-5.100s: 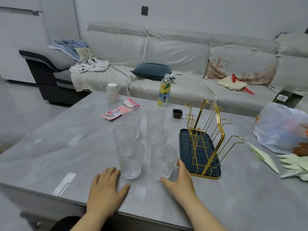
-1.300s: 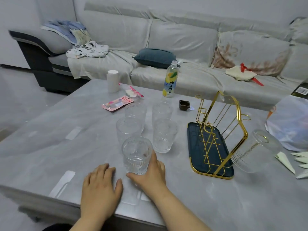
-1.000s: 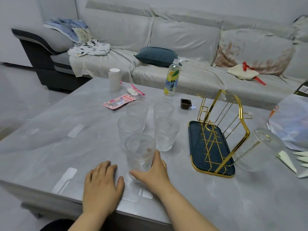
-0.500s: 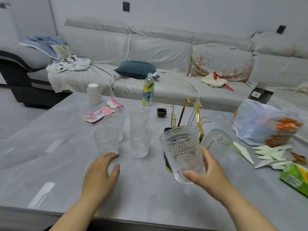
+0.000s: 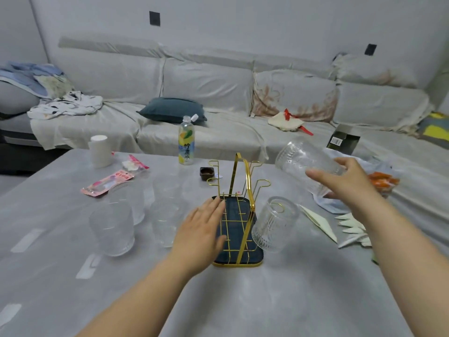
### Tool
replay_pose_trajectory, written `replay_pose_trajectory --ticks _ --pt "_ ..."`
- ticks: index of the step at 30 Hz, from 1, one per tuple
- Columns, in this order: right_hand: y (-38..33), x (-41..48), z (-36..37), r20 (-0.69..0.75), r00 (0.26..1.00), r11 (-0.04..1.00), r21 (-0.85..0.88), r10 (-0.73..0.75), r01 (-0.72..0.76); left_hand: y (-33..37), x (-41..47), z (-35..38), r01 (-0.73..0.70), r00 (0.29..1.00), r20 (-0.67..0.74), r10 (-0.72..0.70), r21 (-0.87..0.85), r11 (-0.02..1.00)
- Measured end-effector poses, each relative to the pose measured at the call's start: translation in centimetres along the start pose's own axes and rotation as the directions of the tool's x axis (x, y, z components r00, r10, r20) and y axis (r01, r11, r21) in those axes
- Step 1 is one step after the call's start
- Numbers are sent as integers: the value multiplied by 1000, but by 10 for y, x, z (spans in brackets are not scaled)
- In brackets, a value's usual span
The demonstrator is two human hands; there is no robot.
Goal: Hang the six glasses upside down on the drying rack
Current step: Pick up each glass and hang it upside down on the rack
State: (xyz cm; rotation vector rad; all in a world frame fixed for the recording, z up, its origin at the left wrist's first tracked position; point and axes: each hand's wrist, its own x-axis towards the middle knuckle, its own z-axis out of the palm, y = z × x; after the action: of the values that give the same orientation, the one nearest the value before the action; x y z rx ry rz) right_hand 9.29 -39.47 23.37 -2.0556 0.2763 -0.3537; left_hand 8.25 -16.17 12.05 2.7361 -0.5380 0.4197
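A gold wire drying rack (image 5: 245, 181) on a dark tray (image 5: 237, 260) stands mid-table. One ribbed glass (image 5: 274, 224) hangs upside down on its near right prong. My right hand (image 5: 345, 181) holds a second ribbed glass (image 5: 303, 159) tilted on its side, up and to the right of the rack. My left hand (image 5: 201, 232) lies flat, fingers apart, against the tray's left edge. Several glasses stand upright left of the rack, the nearest one (image 5: 111, 229) in front and another (image 5: 165, 222) beside my left hand.
A lemon-water bottle (image 5: 186, 142), a small dark dish (image 5: 206, 171), a white roll (image 5: 99, 152) and pink packets (image 5: 108, 182) sit at the table's far side. Folded paper pieces (image 5: 349, 227) and a plastic bag (image 5: 381, 181) lie at right. A sofa runs behind.
My right hand has lifted a glass from the table's left group and carried it up and right past the rack, tipping it sideways. My left hand slid right to the tray's edge.
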Motion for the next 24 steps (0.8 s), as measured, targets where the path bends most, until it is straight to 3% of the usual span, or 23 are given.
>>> replay_pose_trajectory --ticks 5,14,24 --pt "1 30 13 31 998 988 -141 -53 57 -8 1 13 -58 993 -97 71 131 990" --pt "5 58 56 126 991 936 -341 -51 92 -15 2 24 -83 971 -207 121 184 979" --pt "29 61 90 267 961 949 -314 70 18 -22 2 29 -87 963 -239 120 146 986"
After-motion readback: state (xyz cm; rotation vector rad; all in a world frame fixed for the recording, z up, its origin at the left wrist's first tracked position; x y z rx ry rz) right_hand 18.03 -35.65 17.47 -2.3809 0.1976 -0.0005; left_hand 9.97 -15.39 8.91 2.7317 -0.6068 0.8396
